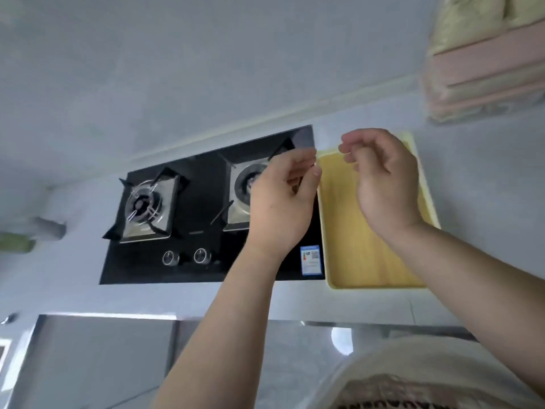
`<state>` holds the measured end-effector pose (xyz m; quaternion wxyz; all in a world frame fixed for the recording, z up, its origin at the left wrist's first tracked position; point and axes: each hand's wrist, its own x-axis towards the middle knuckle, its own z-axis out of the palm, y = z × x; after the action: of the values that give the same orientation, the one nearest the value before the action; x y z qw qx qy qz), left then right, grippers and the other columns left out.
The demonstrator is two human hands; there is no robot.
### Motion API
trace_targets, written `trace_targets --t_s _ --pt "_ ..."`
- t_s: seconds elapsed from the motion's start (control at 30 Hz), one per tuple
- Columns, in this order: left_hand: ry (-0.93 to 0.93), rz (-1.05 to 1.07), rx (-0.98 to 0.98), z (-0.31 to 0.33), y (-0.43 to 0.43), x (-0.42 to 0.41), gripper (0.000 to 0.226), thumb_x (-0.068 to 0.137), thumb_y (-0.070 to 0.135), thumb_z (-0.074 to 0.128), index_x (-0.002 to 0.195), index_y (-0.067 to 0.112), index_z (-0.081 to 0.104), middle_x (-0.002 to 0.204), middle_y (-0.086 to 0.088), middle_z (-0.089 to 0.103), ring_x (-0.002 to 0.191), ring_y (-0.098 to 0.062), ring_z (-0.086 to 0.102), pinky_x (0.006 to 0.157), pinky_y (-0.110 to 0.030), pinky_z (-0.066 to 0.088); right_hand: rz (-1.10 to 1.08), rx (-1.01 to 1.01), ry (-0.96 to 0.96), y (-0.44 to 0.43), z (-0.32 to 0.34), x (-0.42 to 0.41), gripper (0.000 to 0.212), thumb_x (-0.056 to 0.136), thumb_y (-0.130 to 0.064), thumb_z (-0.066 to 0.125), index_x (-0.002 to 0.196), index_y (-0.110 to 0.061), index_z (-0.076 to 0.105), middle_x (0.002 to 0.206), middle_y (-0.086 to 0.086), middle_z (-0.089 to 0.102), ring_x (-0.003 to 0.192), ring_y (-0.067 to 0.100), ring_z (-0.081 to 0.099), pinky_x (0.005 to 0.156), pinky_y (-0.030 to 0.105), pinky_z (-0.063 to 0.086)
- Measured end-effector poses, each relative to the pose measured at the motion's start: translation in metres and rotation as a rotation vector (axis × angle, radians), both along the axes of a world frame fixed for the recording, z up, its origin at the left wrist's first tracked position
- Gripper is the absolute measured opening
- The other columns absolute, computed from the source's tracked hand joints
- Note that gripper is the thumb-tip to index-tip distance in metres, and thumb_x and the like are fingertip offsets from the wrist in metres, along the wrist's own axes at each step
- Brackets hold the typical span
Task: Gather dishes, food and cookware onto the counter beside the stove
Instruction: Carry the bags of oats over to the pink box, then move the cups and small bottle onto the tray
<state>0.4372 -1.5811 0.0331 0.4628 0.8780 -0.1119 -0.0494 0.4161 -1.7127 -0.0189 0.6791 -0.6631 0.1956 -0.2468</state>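
Observation:
A black two-burner gas stove (pixel 194 219) is set into the pale counter (pixel 477 178). Right beside it lies a yellow wooden tray (pixel 356 246), with nothing on the part that shows. My left hand (pixel 280 202) hovers over the stove's right burner (pixel 247 184), fingers loosely curled, holding nothing. My right hand (pixel 383 178) hangs above the tray, fingers also loosely curled and holding nothing. Both hands are raised off the surfaces and touch nothing.
A stack of pink and cream containers (pixel 483 63) hangs wrapped at the upper right. Two stove knobs (pixel 185 256) sit near the stove's front edge. A grey and green object (pixel 26 234) lies on the counter at the far left. Cabinet fronts (pixel 106 358) run below.

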Motion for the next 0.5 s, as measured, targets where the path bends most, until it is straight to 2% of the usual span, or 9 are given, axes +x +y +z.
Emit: trace_targets --t_s 0.1,0.23,0.33,0.5 --pt "-0.015 0.125 0.022 0.006 0.075 -0.033 0.022 0.096 0.019 0.064 0.118 0.020 0.069 0.108 0.013 0.071 0.099 0.001 0.066 0.093 -0.028 0.054 0.108 -0.001 -0.006 0.069 0.010 -0.014 0.027 0.092 -0.009 0.048 0.092 -0.028 0.066 0.090 -0.009 0.071 0.085 0.007 0.066 0.081 0.027 0.051" --pt "-0.048 0.363 -0.003 0.020 0.199 -0.095 0.021 0.095 0.018 0.064 0.115 0.023 0.070 0.104 0.016 0.071 0.097 0.003 0.066 0.091 -0.027 0.055 0.323 0.011 -0.018 0.186 0.024 -0.047 0.023 0.097 -0.011 0.046 0.097 -0.021 0.067 0.090 -0.003 0.071 0.085 0.013 0.065 0.079 0.028 0.050" --pt "-0.034 0.507 -0.027 0.024 0.263 -0.133 0.021 0.094 0.018 0.065 0.113 0.024 0.070 0.106 0.016 0.072 0.097 0.001 0.067 0.090 -0.024 0.054 0.433 0.044 0.000 0.246 0.028 -0.072 0.022 0.100 -0.014 0.045 0.099 -0.020 0.067 0.092 -0.002 0.071 0.086 0.010 0.064 0.078 0.025 0.050" --pt "-0.066 0.798 -0.111 0.029 0.382 -0.216 0.017 0.093 0.020 0.065 0.105 0.030 0.072 0.100 0.018 0.073 0.090 0.000 0.068 0.075 -0.016 0.051 0.710 0.036 0.032 0.379 0.038 -0.126 0.021 0.102 -0.022 0.047 0.097 -0.027 0.066 0.090 -0.005 0.070 0.086 0.008 0.065 0.077 0.025 0.050"
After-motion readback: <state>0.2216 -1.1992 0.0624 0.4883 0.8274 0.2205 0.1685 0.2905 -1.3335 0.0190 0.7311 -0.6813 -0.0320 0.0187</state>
